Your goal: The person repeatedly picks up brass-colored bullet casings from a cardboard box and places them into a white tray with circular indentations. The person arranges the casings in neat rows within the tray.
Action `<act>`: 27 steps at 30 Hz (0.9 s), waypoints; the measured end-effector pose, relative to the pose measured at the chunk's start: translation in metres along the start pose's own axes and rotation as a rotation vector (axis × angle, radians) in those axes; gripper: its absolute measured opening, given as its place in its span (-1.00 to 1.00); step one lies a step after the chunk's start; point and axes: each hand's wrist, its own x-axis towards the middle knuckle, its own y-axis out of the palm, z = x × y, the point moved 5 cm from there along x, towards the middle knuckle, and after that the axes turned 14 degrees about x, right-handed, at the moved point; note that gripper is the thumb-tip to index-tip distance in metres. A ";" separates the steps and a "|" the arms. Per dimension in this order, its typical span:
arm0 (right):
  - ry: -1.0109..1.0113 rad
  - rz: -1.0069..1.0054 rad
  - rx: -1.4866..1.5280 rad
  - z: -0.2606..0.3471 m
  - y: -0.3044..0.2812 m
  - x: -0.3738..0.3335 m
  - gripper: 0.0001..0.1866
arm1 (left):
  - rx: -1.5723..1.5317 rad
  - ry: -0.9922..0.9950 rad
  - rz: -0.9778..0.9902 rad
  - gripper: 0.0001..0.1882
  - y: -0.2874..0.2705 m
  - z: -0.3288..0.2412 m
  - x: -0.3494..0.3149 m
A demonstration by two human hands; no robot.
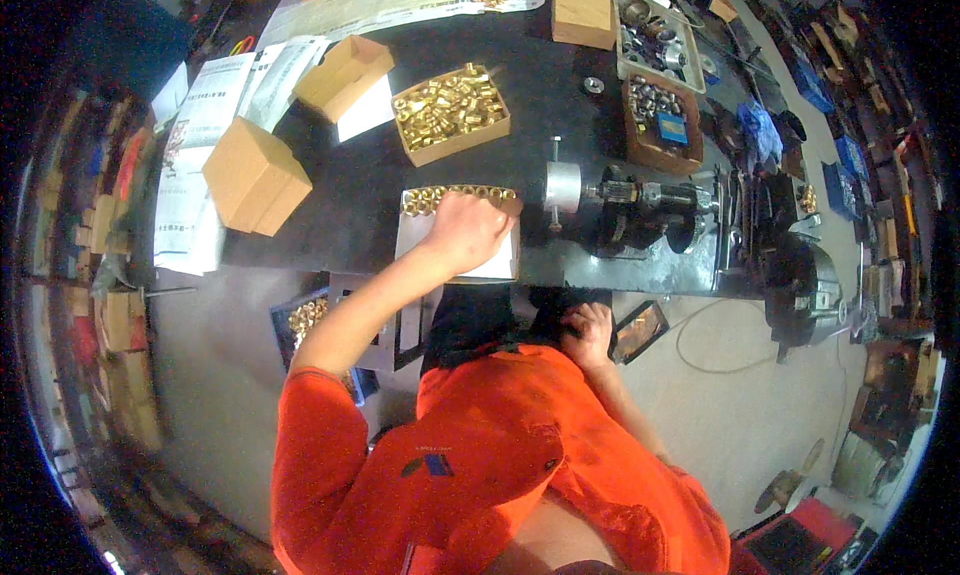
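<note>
Over an open white-lined box (412, 237) at the table's near edge is my left hand (468, 233), its fingers closed and pointing down at the right end of a row of brass fittings (440, 197). The fittings stand side by side along the box's far wall. Whatever the fingertips pinch is hidden beneath the hand. Just beyond is a cardboard box heaped with loose brass fittings (452, 110). My right hand (588, 333) rests on my right thigh below the table edge, fingers curled in, with nothing visible in it.
Right of the white-lined box lies a metal shaft assembly (650, 200). Behind it are a box of metal parts (660, 115) and a tray (660, 40). Cardboard boxes (255, 175) and paper sheets (205, 105) cover the left side. A blue crate (290, 325) of brass parts stands below.
</note>
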 end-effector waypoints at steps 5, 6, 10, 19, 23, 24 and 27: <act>-0.015 -0.008 -0.003 0.003 -0.002 0.003 -0.77 | -0.011 -0.006 0.061 -0.78 -0.006 -0.001 0.001; -0.022 -0.008 -0.001 0.006 -0.003 0.005 -0.77 | -0.007 0.000 0.077 -0.78 -0.005 -0.002 0.003; 0.005 0.004 0.009 0.006 -0.002 0.005 -0.76 | -0.062 -0.028 0.067 -0.78 0.001 -0.002 0.005; 0.011 0.014 0.010 0.001 -0.002 0.000 -0.75 | -0.024 -0.079 0.116 -0.75 0.004 -0.001 0.003; -0.027 -0.009 -0.014 0.001 -0.002 0.000 -0.75 | -0.048 -0.140 0.041 -0.73 -0.006 -0.002 0.001; -0.039 -0.014 -0.018 0.001 -0.002 0.000 -0.75 | -0.078 -0.167 -0.010 -0.72 -0.013 -0.002 0.001; -0.009 -0.016 -0.010 -0.008 0.003 -0.006 -0.74 | -0.073 -0.166 0.013 -0.71 -0.010 -0.002 0.001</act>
